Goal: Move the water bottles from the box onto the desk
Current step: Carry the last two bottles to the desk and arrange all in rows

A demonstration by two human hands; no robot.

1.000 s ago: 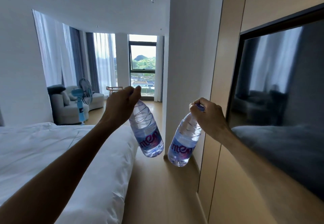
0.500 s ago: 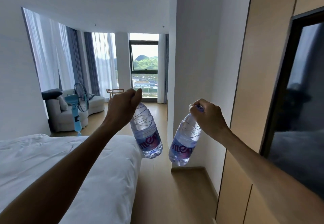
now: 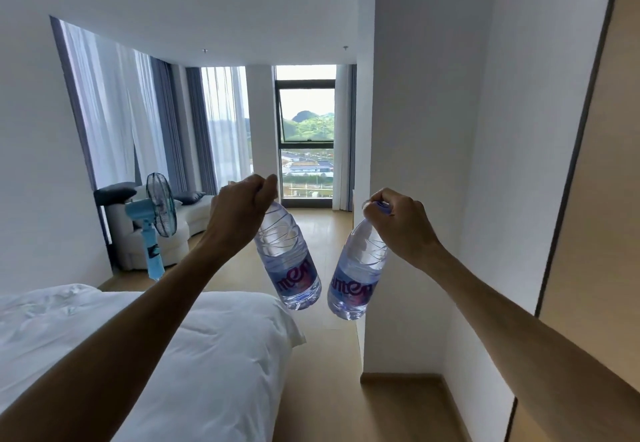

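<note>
Head view. We carry two water bottles, one in each hand, at mid-frame. The left hand (image 3: 242,206) has its fingers curled round the neck of the left bottle (image 3: 289,261), so that the body hangs below and swings with its base toward lower centre. The right hand (image 3: 401,223) pinches the right bottle (image 3: 356,275) at its blue cap, which shows between the fingertips; this bottle tilts the opposite way, and the two bases come near one another without touching. Holding by the neck lets each bottle hang freely, which we judge a convenient carrying grip rather than one suited to setting down upright.

Neither the box nor the desk appears in this view, so we take the step in hand to be transport between them. The bed (image 3: 138,355) fills the lower left, a blue fan (image 3: 156,220) stands at left centre before a sofa (image 3: 180,223), and a window (image 3: 306,136) closes the passage at centre. A wood-toned panel (image 3: 595,233) runs down the right edge; whether it belongs to a cupboard we cannot tell.
</note>
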